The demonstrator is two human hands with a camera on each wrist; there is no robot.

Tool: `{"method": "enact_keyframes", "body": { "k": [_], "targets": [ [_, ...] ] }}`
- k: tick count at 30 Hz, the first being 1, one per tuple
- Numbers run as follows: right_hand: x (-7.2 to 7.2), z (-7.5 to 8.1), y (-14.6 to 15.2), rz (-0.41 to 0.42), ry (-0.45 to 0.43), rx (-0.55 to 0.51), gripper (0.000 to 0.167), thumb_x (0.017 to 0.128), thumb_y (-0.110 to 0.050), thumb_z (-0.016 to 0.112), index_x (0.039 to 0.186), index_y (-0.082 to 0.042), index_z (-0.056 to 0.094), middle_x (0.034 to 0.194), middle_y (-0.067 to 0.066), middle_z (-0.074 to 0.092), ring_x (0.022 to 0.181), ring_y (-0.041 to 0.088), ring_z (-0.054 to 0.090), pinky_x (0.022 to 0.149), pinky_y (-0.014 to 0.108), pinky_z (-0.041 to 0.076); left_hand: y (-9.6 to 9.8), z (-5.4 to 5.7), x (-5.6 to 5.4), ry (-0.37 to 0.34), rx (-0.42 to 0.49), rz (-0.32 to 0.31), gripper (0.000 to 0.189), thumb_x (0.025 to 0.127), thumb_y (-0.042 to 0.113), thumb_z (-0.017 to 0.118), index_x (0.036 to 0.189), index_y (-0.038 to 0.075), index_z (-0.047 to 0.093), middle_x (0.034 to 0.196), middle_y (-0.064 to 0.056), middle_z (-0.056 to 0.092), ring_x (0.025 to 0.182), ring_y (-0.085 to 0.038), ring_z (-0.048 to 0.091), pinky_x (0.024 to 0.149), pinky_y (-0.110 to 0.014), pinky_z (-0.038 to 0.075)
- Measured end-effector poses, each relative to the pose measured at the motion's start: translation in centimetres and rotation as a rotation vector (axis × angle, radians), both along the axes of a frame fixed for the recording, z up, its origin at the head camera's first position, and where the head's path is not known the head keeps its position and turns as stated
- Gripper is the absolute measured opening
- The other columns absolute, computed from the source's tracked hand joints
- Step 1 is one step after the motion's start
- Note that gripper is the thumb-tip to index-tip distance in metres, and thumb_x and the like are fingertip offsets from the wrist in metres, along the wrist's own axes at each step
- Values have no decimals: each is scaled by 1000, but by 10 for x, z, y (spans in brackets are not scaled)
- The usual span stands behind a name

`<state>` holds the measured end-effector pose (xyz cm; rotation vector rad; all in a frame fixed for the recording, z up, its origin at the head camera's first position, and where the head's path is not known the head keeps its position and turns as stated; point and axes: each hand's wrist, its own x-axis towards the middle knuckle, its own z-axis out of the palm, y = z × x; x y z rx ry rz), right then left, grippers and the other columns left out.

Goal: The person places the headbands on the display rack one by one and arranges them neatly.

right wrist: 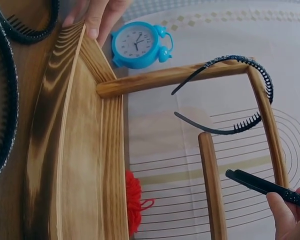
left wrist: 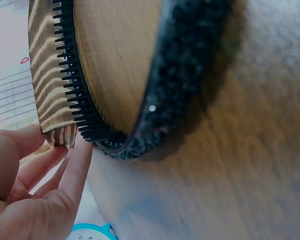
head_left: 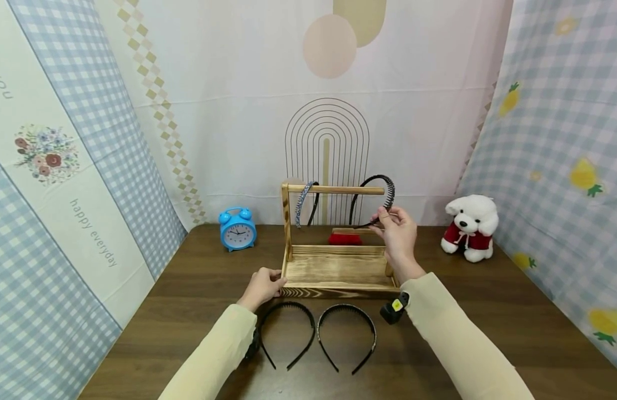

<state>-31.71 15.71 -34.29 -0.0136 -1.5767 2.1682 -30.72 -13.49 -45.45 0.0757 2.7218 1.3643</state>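
A wooden rack (head_left: 338, 293) with a tray base and a raised bar (head_left: 333, 190) stands on the table. My left hand (head_left: 262, 286) pinches its front left corner between thumb and fingers. At the bar's right end, my right hand (head_left: 399, 233) holds a black toothed headband (head_left: 390, 194) by one side, its arch upright and overlapping the bar end in the head view. A patterned headband (head_left: 302, 203) hangs over the bar's left part. Two more dark headbands, a left one (head_left: 312, 322) and a right one (head_left: 374, 328), lie in front of the rack.
Behind the tray sits a red yarn-like bundle (head_left: 345, 239). A blue alarm clock (head_left: 239, 233) is at the back left of the wooden table (head_left: 488, 311), and a white plush dog (head_left: 472, 228) in red at the back right. Patterned cloth (head_left: 228, 111) hangs behind and at both sides.
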Motion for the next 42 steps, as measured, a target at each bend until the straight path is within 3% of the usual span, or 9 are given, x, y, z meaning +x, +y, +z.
{"method": "enact_keyframes", "body": {
  "k": [16, 26, 34, 42],
  "targets": [
    [-8, -1, -20, -3, -40, 49, 18, 93, -17, 65, 94, -1, 59, 74, -8, 66, 75, 9, 67, 72, 27, 61, -1, -2, -3, 8, -5, -9, 40, 98, 15, 61, 130, -9, 59, 104, -20, 71, 68, -18, 70, 62, -29, 59],
    [-10, 2, -32, 14, -45, 113, 23, 94, -18, 64, 102, 3, 61, 76, -7, 66, 76, 7, 66, 79, 35, 61, -1, -1, -2, -5, -2, -3, 41, 98, 16, 61, 132, -8, 58, 103, -18, 71, 67, -17, 69, 61, -28, 58],
    [-12, 5, -40, 35, -37, 83, 21, 93, -15, 67, 98, 4, 61, 75, -4, 67, 72, 8, 66, 76, 32, 61, 0, 0, -1, 7, 0, -11, 39, 98, 13, 61, 129, -9, 59, 114, -23, 68, 67, -18, 69, 62, -29, 59],
    [-14, 2, -48, 21, -37, 128, 22, 92, -15, 68, 97, 5, 62, 78, 1, 68, 72, 9, 66, 70, 29, 61, 0, -1, -1, 8, -5, -10, 39, 98, 13, 61, 129, -9, 59, 111, -22, 69, 66, -18, 69, 61, -29, 58]
  ]
}}
